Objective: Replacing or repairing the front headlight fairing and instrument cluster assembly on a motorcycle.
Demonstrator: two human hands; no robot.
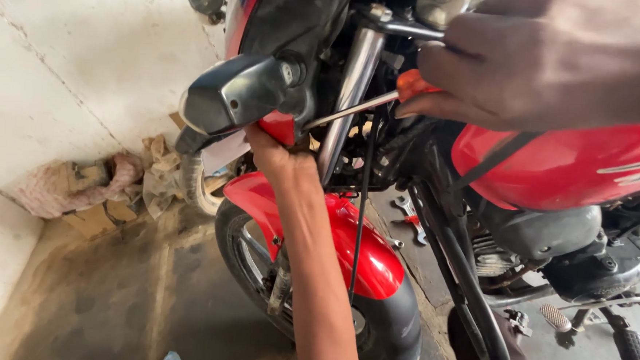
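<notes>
The turn signal (233, 95), a dark plastic pod on a short stalk at the red motorcycle's (554, 163) front, looked light and fairly brittle, best steadied from beneath near its mount. The left hand (270, 152) reached up under it, against the red panel just below; how far its fingers were curled could not be told. To the right, the screwdriver (371, 102), a stiff steel shaft with an orange handle, pointed toward the signal's mount beside the chrome fork tube (350, 87). The right hand (538, 60) was clenched round that handle, likely the surest place to grip.
</notes>
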